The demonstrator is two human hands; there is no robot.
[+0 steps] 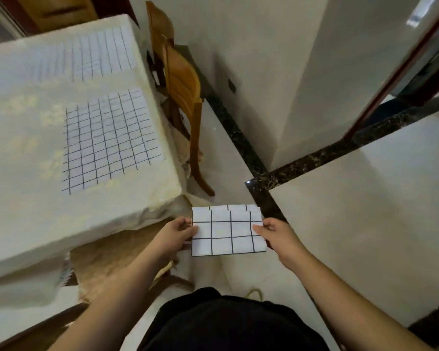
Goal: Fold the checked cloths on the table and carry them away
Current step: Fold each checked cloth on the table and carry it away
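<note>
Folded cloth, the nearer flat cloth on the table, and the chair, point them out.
folded cloth (228, 230), head view, its middle.
nearer flat cloth (109, 140), head view, its middle.
chair (183, 84), head view, its backrest.

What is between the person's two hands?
In the head view, a folded checked cloth spans the gap: the left hand pinches its left edge, the right hand its right, above the floor.
</note>
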